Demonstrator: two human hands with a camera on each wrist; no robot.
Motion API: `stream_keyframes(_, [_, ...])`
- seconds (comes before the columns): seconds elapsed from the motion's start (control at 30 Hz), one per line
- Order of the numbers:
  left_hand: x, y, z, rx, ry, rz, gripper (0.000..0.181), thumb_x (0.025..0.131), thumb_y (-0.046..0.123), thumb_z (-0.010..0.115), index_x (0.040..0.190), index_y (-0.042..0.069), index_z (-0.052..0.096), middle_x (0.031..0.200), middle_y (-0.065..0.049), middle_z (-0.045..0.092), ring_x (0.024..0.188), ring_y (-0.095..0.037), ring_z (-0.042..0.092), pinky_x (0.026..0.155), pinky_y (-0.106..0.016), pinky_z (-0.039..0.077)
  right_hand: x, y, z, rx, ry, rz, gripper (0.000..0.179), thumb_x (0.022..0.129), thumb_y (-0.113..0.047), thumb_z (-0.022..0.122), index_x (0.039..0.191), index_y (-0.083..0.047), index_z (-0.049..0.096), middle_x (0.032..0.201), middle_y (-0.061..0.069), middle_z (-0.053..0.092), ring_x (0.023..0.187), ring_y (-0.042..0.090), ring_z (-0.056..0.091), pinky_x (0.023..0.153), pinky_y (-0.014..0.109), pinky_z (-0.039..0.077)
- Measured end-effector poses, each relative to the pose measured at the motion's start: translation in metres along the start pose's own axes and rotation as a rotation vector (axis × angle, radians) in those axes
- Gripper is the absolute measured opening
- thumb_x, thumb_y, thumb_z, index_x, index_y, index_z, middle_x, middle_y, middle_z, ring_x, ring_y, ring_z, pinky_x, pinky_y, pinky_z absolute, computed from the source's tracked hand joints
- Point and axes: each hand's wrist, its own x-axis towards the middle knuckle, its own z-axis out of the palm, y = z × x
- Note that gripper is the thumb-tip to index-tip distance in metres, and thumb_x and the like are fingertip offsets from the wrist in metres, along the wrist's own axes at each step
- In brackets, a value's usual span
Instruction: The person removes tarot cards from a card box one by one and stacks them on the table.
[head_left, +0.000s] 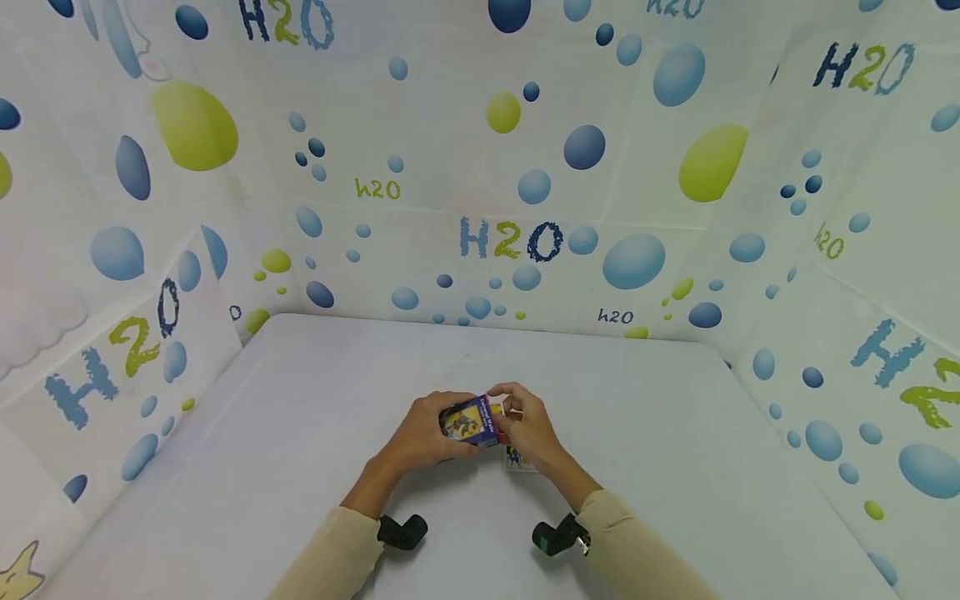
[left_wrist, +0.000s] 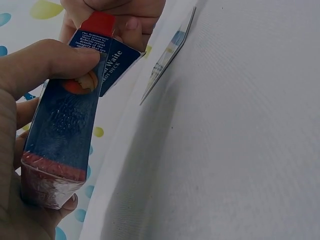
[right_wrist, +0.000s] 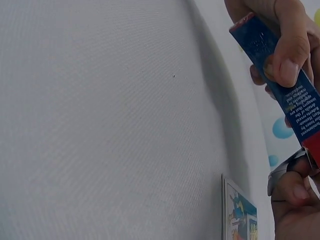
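Note:
A blue tarot card box (head_left: 467, 423) with a picture on its front is held above the table, tilted, in my left hand (head_left: 422, 432). The left thumb (left_wrist: 75, 57) presses along the box's narrow printed side. At the box's red end my right hand (head_left: 532, 432) pinches the opened end flap (left_wrist: 120, 67) with curled fingers. How far the right fingertips reach inside the box is hidden. Below the right hand, a small stack of illustrated cards (head_left: 519, 461) lies on the table, partly covered by that hand in the head view. The cards (right_wrist: 240, 215) also show in the right wrist view.
A white cloth covers the table (head_left: 300, 392). Curtains printed with bubbles and "H2O" (head_left: 510, 240) stand behind it and along both sides. Black wrist cameras (head_left: 405, 532) sit on both forearms, close over the cloth.

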Motion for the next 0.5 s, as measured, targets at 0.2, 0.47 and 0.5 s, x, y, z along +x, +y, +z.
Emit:
stream_keyframes(0.2, [-0.0007,0.0008,-0.0012,-0.013,0.006,-0.015,0.071,0.066,0.024,0.093,0.132,0.019,0.068,0.114,0.001,0.069,0.094,-0.016,0.057,0.082,-0.037,0.046,-0.001,-0.0005,-0.0018,-0.034,0.018,-0.057,0.029,0.093,0.01,0.057,0.115,-0.005,0.069,0.105,0.009,0.063,0.074,0.015,0.052,0.064,0.023,0.049])
stream_keyframes(0.47, [-0.0007,-0.0016,-0.0027,-0.005,0.012,-0.018,0.071,0.066,0.026,0.093,0.132,0.02,0.068,0.112,0.002,0.068,0.093,-0.016,0.056,0.081,-0.037,0.046,-0.0029,-0.0008,-0.0037,-0.091,0.098,-0.06,0.022,0.096,0.003,0.06,0.116,-0.003,0.067,0.09,0.015,0.061,0.077,0.018,0.055,0.063,0.026,0.05])
stream_keyframes(0.5, [-0.0006,-0.0019,-0.0029,-0.003,0.015,-0.022,0.071,0.066,0.026,0.093,0.132,0.02,0.067,0.111,0.002,0.068,0.093,-0.016,0.056,0.081,-0.037,0.046,-0.0031,-0.0012,-0.0038,-0.096,0.11,-0.061,0.021,0.097,0.003,0.059,0.116,-0.002,0.066,0.09,0.014,0.061,0.077,0.018,0.055,0.064,0.027,0.05])
